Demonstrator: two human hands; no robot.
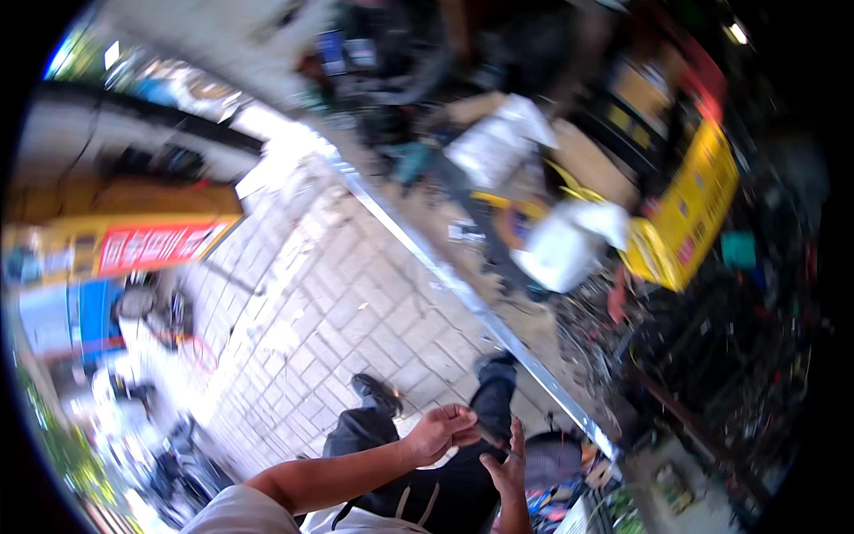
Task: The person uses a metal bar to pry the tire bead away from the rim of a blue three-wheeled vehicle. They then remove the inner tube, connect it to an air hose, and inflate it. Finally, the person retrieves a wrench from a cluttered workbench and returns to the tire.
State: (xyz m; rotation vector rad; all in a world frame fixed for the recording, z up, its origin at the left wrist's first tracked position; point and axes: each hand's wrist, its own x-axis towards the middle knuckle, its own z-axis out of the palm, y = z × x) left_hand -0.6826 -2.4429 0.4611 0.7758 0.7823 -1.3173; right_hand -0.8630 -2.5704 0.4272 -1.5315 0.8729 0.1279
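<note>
My left hand (438, 436) is in front of my dark trousers, its fingers pressed together in a pinch. A small, thin brownish thing (489, 435) shows just past its fingertips; blur hides its kind. Beside it on the right is my right hand (509, 473), its thumb and fingers apart and nothing seen between them. Below both hands lie my trousers (365, 431) with pale drawstrings, and a dark shoe (377, 394) stands on the paving.
Light paving bricks (356, 294) stretch ahead. A metal floor rail (454, 283) runs diagonally to the right. Beyond it are white bags (569, 245), a yellow package (683, 214) and a dark tangled heap (703, 356). A yellow counter with a red sign (160, 245) stands left, near parked motorbikes (182, 463).
</note>
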